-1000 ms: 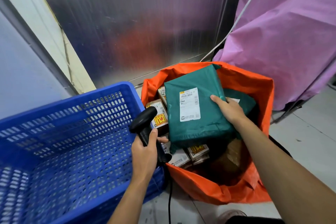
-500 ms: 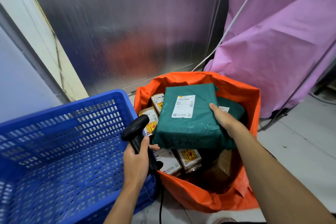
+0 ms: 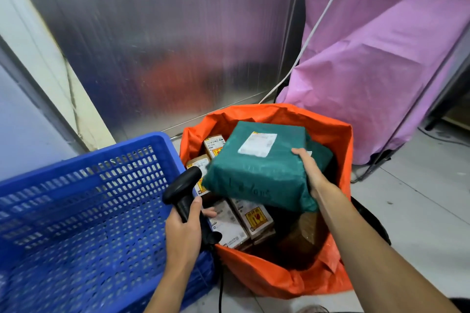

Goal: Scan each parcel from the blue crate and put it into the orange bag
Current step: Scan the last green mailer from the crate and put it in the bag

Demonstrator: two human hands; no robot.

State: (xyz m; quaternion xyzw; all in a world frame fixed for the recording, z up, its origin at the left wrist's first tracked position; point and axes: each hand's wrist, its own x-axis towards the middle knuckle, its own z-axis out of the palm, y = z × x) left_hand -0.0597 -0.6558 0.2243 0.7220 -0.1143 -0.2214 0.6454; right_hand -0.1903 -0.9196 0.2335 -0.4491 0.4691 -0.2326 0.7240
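The right hand [image 3: 311, 175] grips the right edge of the green parcel [image 3: 256, 173]. The left hand [image 3: 185, 231] is curled round the black scanner [image 3: 183, 190]. The parcel hangs over the orange bag [image 3: 279, 277], label up, its long axis running away from the person. A second ago it stood steeper; it now lies flatter.

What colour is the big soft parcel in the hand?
Dark green, with a white label, held by the right hand: parcel, head view.

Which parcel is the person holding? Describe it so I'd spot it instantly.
Find the orange bag beside the blue crate. Over its opening the right hand holds a large green wrapped parcel. It is topmost, white label up, above small brown boxes and another green parcel.
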